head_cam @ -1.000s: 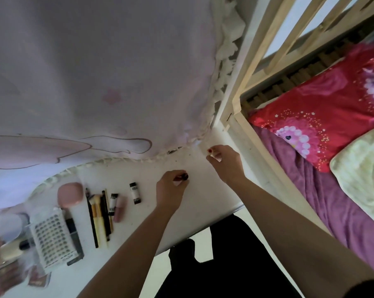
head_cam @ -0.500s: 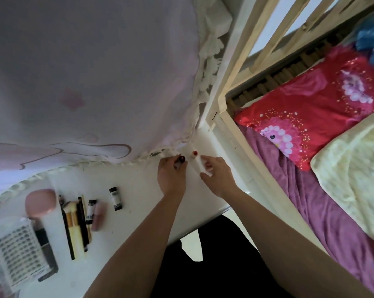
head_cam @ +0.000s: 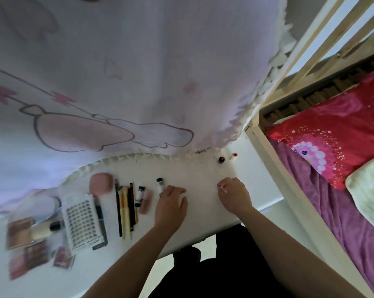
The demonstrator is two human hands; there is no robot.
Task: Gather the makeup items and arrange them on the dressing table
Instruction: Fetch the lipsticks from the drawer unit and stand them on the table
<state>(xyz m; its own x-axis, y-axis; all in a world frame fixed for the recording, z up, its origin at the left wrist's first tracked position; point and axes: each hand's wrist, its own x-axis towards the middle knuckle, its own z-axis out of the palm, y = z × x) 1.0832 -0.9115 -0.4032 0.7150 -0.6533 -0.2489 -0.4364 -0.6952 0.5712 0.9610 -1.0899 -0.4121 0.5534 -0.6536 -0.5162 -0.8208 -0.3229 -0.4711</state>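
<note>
My left hand (head_cam: pixel 171 204) rests palm down on the dressing table (head_cam: pixel 203 179), fingers loosely bent, gripping nothing; the white tube (head_cam: pixel 159 185) lies just beside it at 11 o'clock. My right hand (head_cam: pixel 233 195) is loosely curled, nothing seen in it. A dark red bottle (head_cam: pixel 221 159) stands at its 12 o'clock, well apart

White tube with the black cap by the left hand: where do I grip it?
Pinch the white tube across its body from above, on the two long sides. It lies flat on the dressing table, black cap at the far end, tabletop bare either side; the left hand sits at its near end.
</note>
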